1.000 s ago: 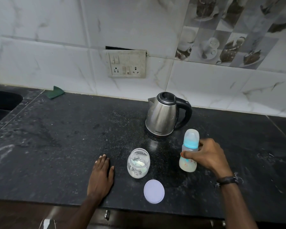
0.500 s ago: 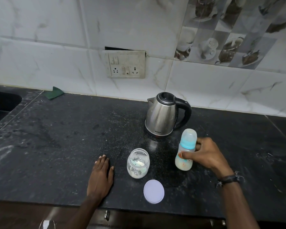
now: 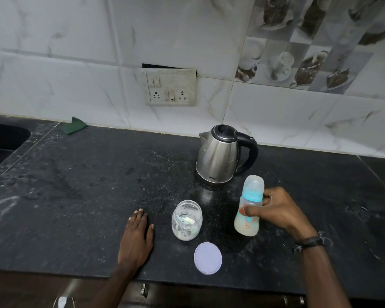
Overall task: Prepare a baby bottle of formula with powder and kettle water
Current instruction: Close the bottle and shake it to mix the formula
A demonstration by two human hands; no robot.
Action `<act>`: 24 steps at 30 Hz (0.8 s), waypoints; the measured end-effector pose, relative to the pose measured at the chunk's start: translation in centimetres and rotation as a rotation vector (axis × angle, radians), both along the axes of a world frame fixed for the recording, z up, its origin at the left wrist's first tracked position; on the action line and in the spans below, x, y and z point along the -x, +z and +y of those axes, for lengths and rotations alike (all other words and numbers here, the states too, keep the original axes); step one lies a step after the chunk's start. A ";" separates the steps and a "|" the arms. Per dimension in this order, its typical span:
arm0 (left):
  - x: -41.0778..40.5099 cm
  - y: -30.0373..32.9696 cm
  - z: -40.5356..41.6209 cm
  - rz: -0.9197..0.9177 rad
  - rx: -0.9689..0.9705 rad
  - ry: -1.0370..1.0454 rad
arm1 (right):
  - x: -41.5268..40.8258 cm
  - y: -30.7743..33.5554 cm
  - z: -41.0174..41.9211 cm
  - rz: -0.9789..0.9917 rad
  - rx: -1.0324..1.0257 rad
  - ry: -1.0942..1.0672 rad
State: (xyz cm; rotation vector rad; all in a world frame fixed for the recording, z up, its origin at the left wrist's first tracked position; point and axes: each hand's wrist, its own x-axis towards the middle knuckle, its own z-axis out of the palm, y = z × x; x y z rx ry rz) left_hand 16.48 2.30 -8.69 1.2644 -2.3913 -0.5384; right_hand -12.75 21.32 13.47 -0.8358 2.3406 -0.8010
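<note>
A baby bottle (image 3: 249,223) with a blue collar, a clear cap and milky liquid inside stands slightly tilted on the black counter (image 3: 80,185). My right hand (image 3: 280,210) is wrapped around its middle. To its left stands an open glass jar (image 3: 186,220) holding white powder and a scoop. The jar's white lid (image 3: 207,258) lies flat in front of it. A steel kettle (image 3: 220,155) with a black handle sits behind, lid closed. Left of the jar, my left hand (image 3: 137,237) rests flat on the counter, palm down, holding nothing.
A dark sink (image 3: 2,138) is set into the counter at the far left. A green cloth (image 3: 75,127) lies against the tiled wall. A socket panel (image 3: 170,87) is on the wall above. The counter's front edge runs just below my left wrist.
My right hand has shifted the bottle slightly left and back again while gripping it; the bottle's tilt varies. The left hand, jar, lid and kettle have not moved.
</note>
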 end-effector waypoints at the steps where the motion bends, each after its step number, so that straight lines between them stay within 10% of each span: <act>1: 0.0 0.0 0.0 0.000 0.000 0.000 | 0.0 -0.1 0.0 -0.021 0.021 -0.018; 24: 0.1 0.3 0.1 -0.008 -0.022 0.000 | 0.5 -0.1 0.3 0.095 0.015 0.011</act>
